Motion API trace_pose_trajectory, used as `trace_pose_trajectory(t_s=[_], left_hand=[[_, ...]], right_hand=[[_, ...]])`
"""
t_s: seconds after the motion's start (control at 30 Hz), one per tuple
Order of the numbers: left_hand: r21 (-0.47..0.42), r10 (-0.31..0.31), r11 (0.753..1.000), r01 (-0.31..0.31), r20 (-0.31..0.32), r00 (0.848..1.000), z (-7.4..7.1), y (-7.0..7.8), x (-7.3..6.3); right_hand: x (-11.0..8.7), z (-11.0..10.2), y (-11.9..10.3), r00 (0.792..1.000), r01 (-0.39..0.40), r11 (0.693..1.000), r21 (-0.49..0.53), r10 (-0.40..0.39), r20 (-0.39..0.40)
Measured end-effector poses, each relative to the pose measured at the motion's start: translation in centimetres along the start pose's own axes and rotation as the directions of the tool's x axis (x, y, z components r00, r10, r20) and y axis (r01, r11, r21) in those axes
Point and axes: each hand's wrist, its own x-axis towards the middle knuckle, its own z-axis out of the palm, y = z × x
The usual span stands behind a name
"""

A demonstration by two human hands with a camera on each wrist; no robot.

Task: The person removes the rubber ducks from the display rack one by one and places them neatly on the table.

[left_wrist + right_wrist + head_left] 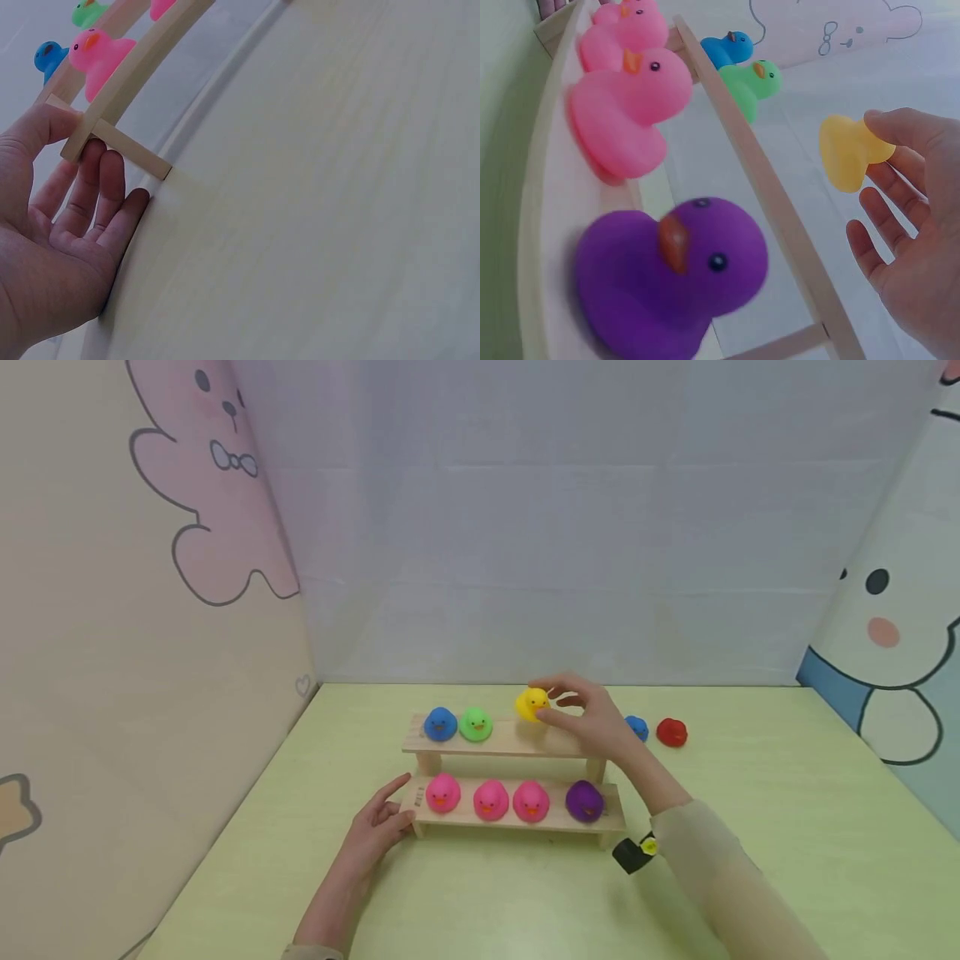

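My right hand [588, 714] pinches a yellow rubber duck [533, 703] between thumb and fingers, just above the upper board of a two-step wooden stand [517, 742]. In the right wrist view the yellow duck [845, 154] is apart from the board. My left hand [378, 820] grips the left end of the lower board, thumb on top and fingertips beneath, as the left wrist view shows. A blue duck [440, 725] and a green duck [476, 725] sit on the upper board's left part. Along the lower board stand three pink ducks [491, 800] and a purple duck [584, 802].
On the table [765, 793], right of the stand, lie another blue duck [637, 727], partly behind my right wrist, and a red duck [672, 732]. A small black object with a yellow part [633, 854] is beside my right sleeve. A pale curtain [555, 527] hangs behind.
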Motion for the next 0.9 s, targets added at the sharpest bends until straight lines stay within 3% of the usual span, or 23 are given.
trace_pose_trajectory(t_s=[0.4,0.63,0.9], left_hand=[[-0.012,-0.005,1.000,0.005,-0.005,1.000,0.0,-0.2,0.0],[-0.001,-0.003,1.000,0.003,-0.007,1.000,0.0,-0.1,0.0],[0.003,-0.002,1.000,0.002,-0.008,1.000,0.0,-0.1,0.0]], right_hand=[[-1.3,-4.9,-0.3,0.989,0.061,0.997,-0.039,-0.065,-0.134],[-2.5,-6.9,-2.3,0.982,0.056,0.995,-0.084,-0.070,-0.173],[-3.5,-9.2,0.4,0.971,0.021,0.990,-0.142,-0.054,-0.234]])
